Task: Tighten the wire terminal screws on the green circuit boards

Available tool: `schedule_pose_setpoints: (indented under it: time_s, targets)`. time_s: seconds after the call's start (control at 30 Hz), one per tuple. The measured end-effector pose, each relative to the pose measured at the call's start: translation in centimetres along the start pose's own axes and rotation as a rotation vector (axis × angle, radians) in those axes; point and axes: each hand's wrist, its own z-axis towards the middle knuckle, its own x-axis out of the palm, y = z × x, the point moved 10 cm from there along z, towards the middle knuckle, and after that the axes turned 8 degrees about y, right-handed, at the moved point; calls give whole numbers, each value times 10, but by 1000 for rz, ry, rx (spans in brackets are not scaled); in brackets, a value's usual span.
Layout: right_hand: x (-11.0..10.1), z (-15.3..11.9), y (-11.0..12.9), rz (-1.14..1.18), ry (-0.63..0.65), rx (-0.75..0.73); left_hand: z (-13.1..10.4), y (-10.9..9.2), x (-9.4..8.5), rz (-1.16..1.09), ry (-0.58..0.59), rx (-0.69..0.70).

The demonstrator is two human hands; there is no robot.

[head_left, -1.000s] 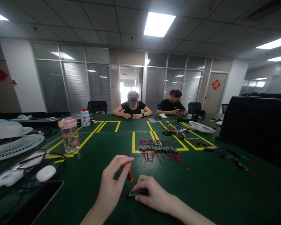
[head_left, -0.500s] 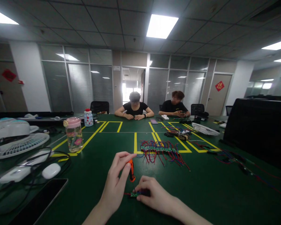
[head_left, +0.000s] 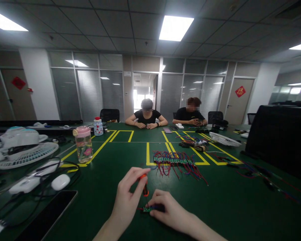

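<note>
My left hand (head_left: 130, 190) is closed on the handle of an orange and black screwdriver (head_left: 145, 190), which stands nearly upright with its thin shaft pointing down. The shaft ends at a small green circuit board (head_left: 146, 210) on the table. My right hand (head_left: 165, 207) pinches the right end of that board between thumb and fingers, and its fingers partly hide the board. A short red wire sticks out from the board's left end. Beyond my hands lies a row of several green boards (head_left: 174, 160) with red and blue wires.
The green table (head_left: 110, 184) bears yellow tape lines. At left are a phone (head_left: 47, 214), white case (head_left: 60, 182), power strip (head_left: 32, 180), fan (head_left: 27, 155) and bottle (head_left: 84, 147). A monitor (head_left: 278, 140) stands right. Two people (head_left: 146, 115) (head_left: 190, 115) sit opposite.
The view has shifted slightly, so the scene appears farther right. The screwdriver is tilted less, and its shaft now shows reaching down to the board. Both hands keep their holds.
</note>
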Motion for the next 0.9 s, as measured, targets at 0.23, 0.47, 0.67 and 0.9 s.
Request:
schedule_pose_setpoints:
  time_s: [0.23, 0.47, 0.67, 0.9]
  targets:
    - [-2, -1, 5, 28, 13, 5, -1, 6, 1, -28, 0, -33]
    - [-6, -2, 12, 20, -3, -1, 0, 3, -5, 26, -56, -21]
    - [-6, -2, 13, -16, -12, -58, -1, 8, -4, 36, -56, -42]
    - [-4, -2, 11, -13, -10, -60, -1, 9, 4, -37, 7, -50]
